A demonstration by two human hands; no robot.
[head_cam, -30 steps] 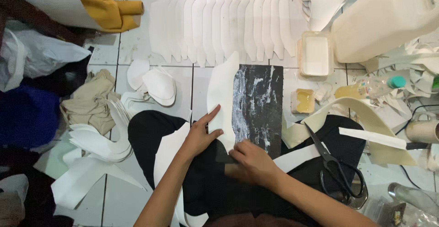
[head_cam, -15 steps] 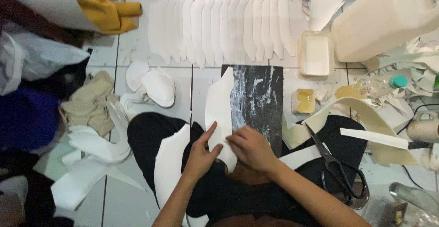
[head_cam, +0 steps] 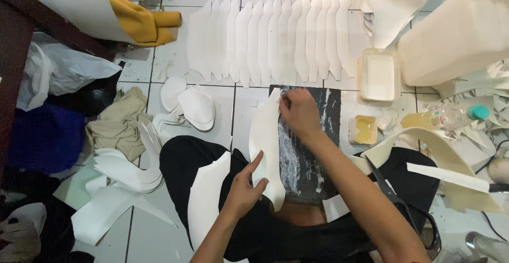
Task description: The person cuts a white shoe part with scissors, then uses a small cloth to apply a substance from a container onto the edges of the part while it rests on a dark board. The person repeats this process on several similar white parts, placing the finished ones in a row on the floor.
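A white tiled floor (head_cam: 159, 67) strewn with offcuts serves as the work area, the person sitting cross-legged in black trousers. At far left lie a blue cloth (head_cam: 45, 136) and a crumpled beige cloth (head_cam: 119, 122), with a stack of curved white strips (head_cam: 130, 170) beside them. The left hand (head_cam: 245, 189) presses flat, fingers spread and holding nothing, on the lower end of a long white cut piece (head_cam: 265, 141). That piece runs lengthwise away from the person, its right edge overlapping a dark slab smeared with white (head_cam: 313, 152). The right hand (head_cam: 299, 113) rests at the piece's far end, fingertips pinched there; whether they clasp anything cannot be told. Beyond, a row of overlapping white pieces (head_cam: 270, 38) fans across the tiles. Rightward sit a white rectangular tray (head_cam: 377, 75), a small square tub of yellow liquid (head_cam: 365, 129), a clear bottle with a teal cap (head_cam: 445, 117) and black-handled scissors (head_cam: 403, 204).
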